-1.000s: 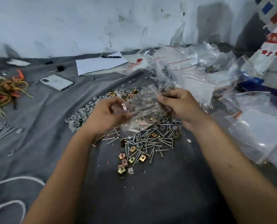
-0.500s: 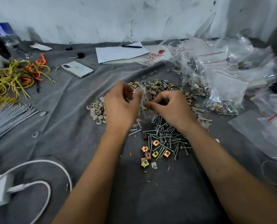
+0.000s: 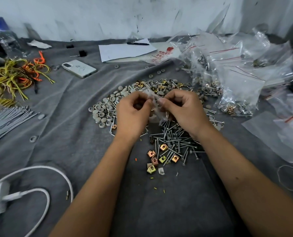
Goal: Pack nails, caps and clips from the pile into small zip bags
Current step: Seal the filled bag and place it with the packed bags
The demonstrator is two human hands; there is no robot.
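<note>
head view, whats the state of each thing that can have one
left hand: pinching the small zip bag
right hand: pinching the same bag
small zip bag: held up over the pile, contents unclear
filled bags: heaped on the right
phone: lying face down
pen: lying on the paper

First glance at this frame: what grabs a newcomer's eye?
Both hands, left hand and right hand, pinch a small clear zip bag at centre, above a pile of nails. Grey caps spread to its left; filled bags heap at right.
</note>
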